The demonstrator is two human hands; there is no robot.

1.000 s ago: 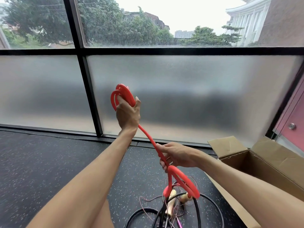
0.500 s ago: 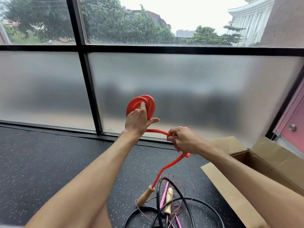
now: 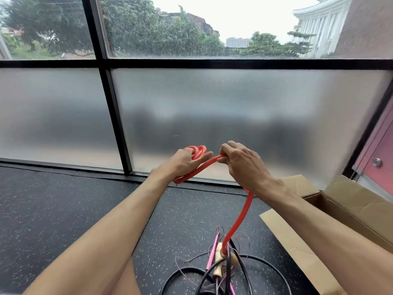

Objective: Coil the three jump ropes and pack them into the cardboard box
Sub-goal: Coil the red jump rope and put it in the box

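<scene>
One of the three ropes is being coiled right now, and none is packed as far as I can see. The left hand [image 3: 185, 161] is curled round a small bundle of red loops, thumb lying along them, so it's got the coil. Just beside it, the right hand [image 3: 240, 165] pinches the red jump rope [image 3: 242, 213] in curled fingers, looks like it's feeding the next stretch across.

The free tail drops from there to the floor [image 3: 63, 209]. Its wooden handle [image 3: 219, 262] lies tangled with the black rope [image 3: 180, 273] and the pink rope [image 3: 212, 252], both loose and untouched.

The cardboard box [image 3: 350, 209] sits open on the floor toward the right corner by the window wall. I can't see its bottom, but nothing shows inside.

My guess is there's a short tail left on red, then two whole ropes and all the packing.
</scene>
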